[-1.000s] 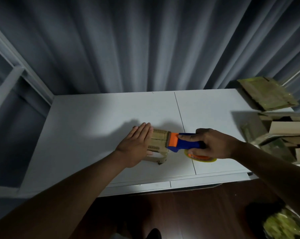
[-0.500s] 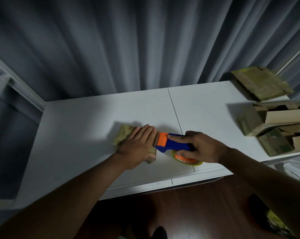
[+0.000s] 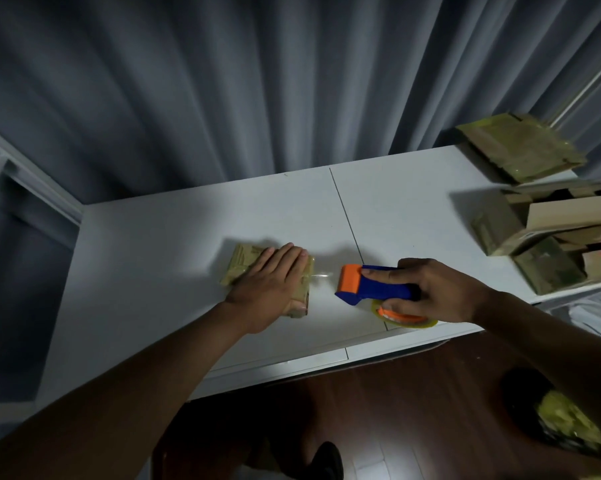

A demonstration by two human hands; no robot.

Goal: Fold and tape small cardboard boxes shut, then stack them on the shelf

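A small cardboard box [image 3: 243, 263] lies on the white table [image 3: 153, 258], near the middle. My left hand [image 3: 275, 280] presses flat on top of it with straight fingers. My right hand [image 3: 430, 292] grips a blue and orange tape dispenser [image 3: 371, 284], a short way right of the box. A thin strip of clear tape [image 3: 321, 276] stretches from the box's right edge to the dispenser's orange head. The tape roll [image 3: 404, 315] shows under my right hand.
A heap of flattened and open cardboard boxes [image 3: 548, 244] fills the table's right end, with one flat stack [image 3: 520, 147] at the back right corner. White shelf frames stand at the far left [image 3: 1, 178] and upper right. Grey curtains hang behind the table.
My right hand has pulled the dispenser to the right, off the box, drawing out a strip of tape. My left hand stays pressed on the box.
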